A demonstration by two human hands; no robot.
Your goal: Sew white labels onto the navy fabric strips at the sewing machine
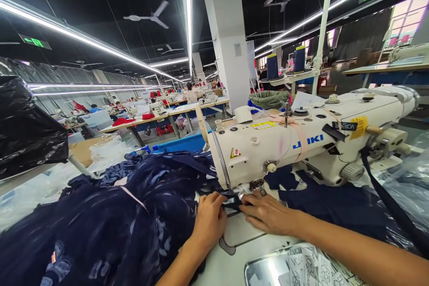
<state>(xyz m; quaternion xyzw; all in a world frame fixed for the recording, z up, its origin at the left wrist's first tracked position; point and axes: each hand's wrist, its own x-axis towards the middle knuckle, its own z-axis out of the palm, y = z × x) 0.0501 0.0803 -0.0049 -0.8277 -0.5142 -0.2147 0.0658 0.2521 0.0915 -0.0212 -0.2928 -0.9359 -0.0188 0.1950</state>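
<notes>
A white JUKI sewing machine [261, 143] stands in front of me, its needle area low at the left end of the head. My left hand [209, 216] is just left of the presser foot, fingers curled down onto a narrow piece of navy fabric [233, 207]. From the right, my right hand [268, 212] holds the same piece close to the foot, fingers bent over its edge. The fingertips are partly hidden by the machine and cloth. A large heap of navy garments [100, 223] with pale prints lies to the left, touching the machine bed.
A metal tray [251, 272] of printed labels [308, 266] sits at the table's front. More navy cloth pieces [335, 208] lie under the arm, with a dark strap [395, 201] hanging at right. A black plastic bag [30, 125] hangs at left. Thread cones [300, 59] stand behind.
</notes>
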